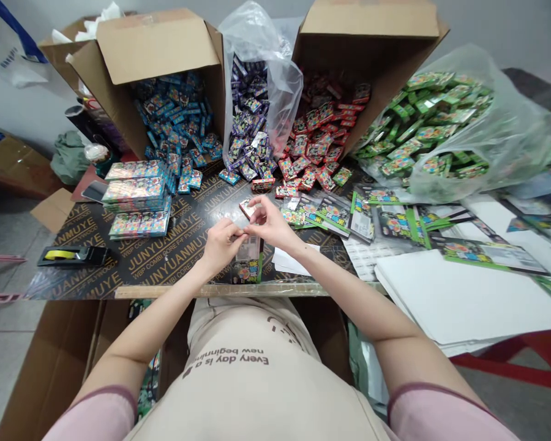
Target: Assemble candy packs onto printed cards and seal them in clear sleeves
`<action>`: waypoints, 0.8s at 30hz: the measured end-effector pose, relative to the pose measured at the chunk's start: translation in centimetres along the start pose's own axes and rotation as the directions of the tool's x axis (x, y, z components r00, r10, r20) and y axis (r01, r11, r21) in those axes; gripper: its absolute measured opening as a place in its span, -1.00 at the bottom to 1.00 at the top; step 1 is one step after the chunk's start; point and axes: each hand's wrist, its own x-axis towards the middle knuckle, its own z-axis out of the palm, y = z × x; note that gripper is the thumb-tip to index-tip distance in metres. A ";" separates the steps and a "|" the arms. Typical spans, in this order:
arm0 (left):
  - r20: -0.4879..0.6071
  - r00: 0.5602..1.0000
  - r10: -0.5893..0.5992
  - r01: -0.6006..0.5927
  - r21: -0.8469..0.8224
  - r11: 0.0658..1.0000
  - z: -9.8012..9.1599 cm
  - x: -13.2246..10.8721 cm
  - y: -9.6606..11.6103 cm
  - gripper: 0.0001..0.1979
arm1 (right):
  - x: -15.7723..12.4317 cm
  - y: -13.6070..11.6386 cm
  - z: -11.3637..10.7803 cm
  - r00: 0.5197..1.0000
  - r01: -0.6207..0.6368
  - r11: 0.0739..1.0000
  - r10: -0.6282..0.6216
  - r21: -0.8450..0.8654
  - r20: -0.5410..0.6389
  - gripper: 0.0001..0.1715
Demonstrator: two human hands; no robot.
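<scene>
A clear plastic packet with a black and green printed label [248,271] lies flat near the table's front edge. At its upper end the fingertips of my left hand [222,245] and my right hand [272,222] meet in a pinch. Both hands seem closed on the packet's plastic opening, though the fingers partly hide it. Just beyond the right fingers is a small red box [246,208], its right side covered by them. White paper slips [294,260] lie right of the packet.
Small boxes spill from a carton of blue ones [174,116], a bag of purple ones [250,131], a carton of red ones [319,138] and a bag of green ones [422,122]. Left are wrapped stacks [138,199] and a tape dispenser [73,256]; right, printed packets [397,223] and white sheets [468,294].
</scene>
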 end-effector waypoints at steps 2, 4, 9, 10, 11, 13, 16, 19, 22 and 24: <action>0.039 0.999 -0.027 0.027 0.005 1.000 -0.2 0.3 0.4 -0.85 | 0.1 0.6 0.5 0.986 -0.155 0.978 0.161 0.141 -0.030 -0.50; 0.118 0.988 -0.099 0.099 0.006 0.995 -0.7 0.7 0.6 -0.93 | 0.1 1.1 0.8 0.951 -0.300 0.909 0.308 0.288 0.020 -0.56; 0.175 0.912 -0.371 0.394 -0.122 0.911 -3.6 1.6 -2.3 -0.84 | -0.6 2.3 -0.2 0.948 -0.263 0.880 0.312 0.396 -0.064 -0.48; 0.097 0.888 -0.450 0.460 -0.209 0.863 -4.2 1.6 -3.2 -0.82 | -1.0 2.8 -0.5 0.949 -0.214 0.913 0.279 0.347 -0.147 -0.44; 0.012 0.847 -0.532 0.508 -0.320 0.800 -4.9 1.4 -4.0 -0.79 | -1.4 3.4 -0.7 0.943 -0.170 0.942 0.241 0.290 -0.230 -0.40; -0.095 0.741 -0.665 0.521 -0.545 0.657 -5.5 0.7 -5.0 -0.73 | -2.4 4.9 -0.6 0.922 -0.150 0.959 0.224 0.242 -0.316 -0.35; -0.084 0.665 -0.742 0.466 -0.730 0.500 -4.6 -1.3 -5.0 -0.61 | -3.3 6.4 0.6 0.910 -0.203 0.884 0.329 0.421 -0.252 -0.28; 0.040 0.691 -0.722 0.505 -0.742 0.442 -2.7 -3.9 -4.0 -0.44 | -2.9 6.1 0.8 0.890 -0.099 0.837 0.316 0.538 -0.328 -0.23; 0.178 0.732 -0.658 0.604 -0.617 0.504 -1.6 -5.3 -3.5 -0.35 | -2.3 4.5 -0.8 0.902 -0.014 0.910 0.191 0.415 -0.387 -0.33; 0.160 0.763 -0.626 0.599 -0.540 0.592 -1.6 -4.9 -3.3 -0.37 | -2.2 3.5 -1.9 0.969 -0.028 0.962 0.092 0.271 -0.227 -0.43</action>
